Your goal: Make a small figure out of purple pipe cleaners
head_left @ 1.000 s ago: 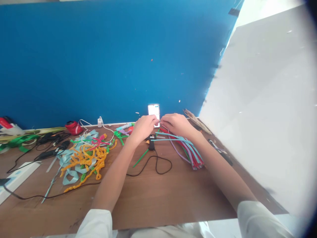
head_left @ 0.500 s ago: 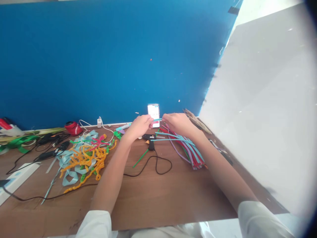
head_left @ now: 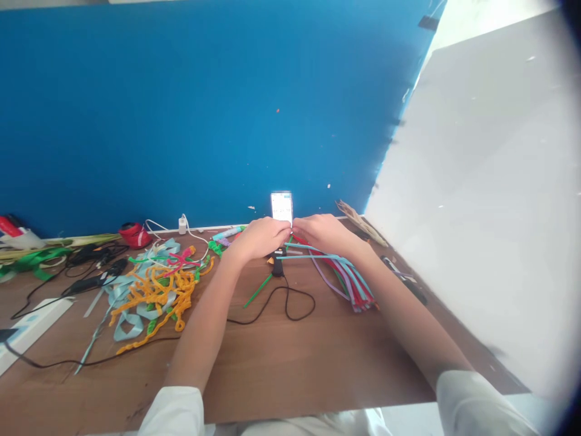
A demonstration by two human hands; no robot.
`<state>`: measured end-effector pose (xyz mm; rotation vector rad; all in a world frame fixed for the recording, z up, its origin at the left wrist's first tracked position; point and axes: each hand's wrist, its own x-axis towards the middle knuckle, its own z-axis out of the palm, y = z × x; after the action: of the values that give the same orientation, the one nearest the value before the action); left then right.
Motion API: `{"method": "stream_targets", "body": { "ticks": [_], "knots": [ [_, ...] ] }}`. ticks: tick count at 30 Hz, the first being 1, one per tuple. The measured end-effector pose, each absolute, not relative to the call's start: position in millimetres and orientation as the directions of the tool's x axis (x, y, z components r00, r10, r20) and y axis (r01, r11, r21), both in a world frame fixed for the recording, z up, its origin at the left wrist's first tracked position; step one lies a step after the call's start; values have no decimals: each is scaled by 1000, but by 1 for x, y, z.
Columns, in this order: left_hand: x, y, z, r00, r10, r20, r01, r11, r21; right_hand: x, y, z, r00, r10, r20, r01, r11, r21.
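Note:
My left hand (head_left: 264, 237) and my right hand (head_left: 325, 232) meet at the fingertips in front of an upright phone (head_left: 282, 206). Both have their fingers pinched closed. The light blue pipe cleaner seen between them half a second earlier is now hidden by the fingers. Under my right wrist lies a bundle of pipe cleaners (head_left: 348, 280) in red, purple and light blue, with a few blue ends sticking out to the left. A black glue gun (head_left: 277, 265), partly covered by my left hand, rests on the table below the hands.
Left of my arm is a tangle of orange chenille stems (head_left: 167, 290) with light blue ribbon (head_left: 129, 326). A white power strip (head_left: 34, 333), black cables and a red pouch (head_left: 135, 235) lie further left. Dried husks (head_left: 361, 221) lean at the back right, before a blue partition (head_left: 204, 109).
My hands have come together and dropped slightly, closing the gap where the light blue pipe cleaner showed. They cover the phone's lower part and more of the glue gun.

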<state>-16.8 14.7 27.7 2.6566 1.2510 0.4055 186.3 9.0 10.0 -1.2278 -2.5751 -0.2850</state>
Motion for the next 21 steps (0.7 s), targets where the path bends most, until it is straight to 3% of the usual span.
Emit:
{"method": "stream_targets", "body": {
  "ticks": [6,12,16,21],
  "knots": [
    [-32,14,38,684,726,65,577,-593,562,180,-2,16,-637,692,340,744,667,35],
    [-40,20,36,723,686,-74,408,-339,847,177,-5,17,-686,631,364,691,721,51],
    [-38,20,34,654,747,-118,358,-169,918,178,-2,15,-656,662,362,710,704,1],
    [-33,19,34,651,748,-130,326,-120,938,180,-3,17,-638,669,381,703,708,-66]
  ]
}}
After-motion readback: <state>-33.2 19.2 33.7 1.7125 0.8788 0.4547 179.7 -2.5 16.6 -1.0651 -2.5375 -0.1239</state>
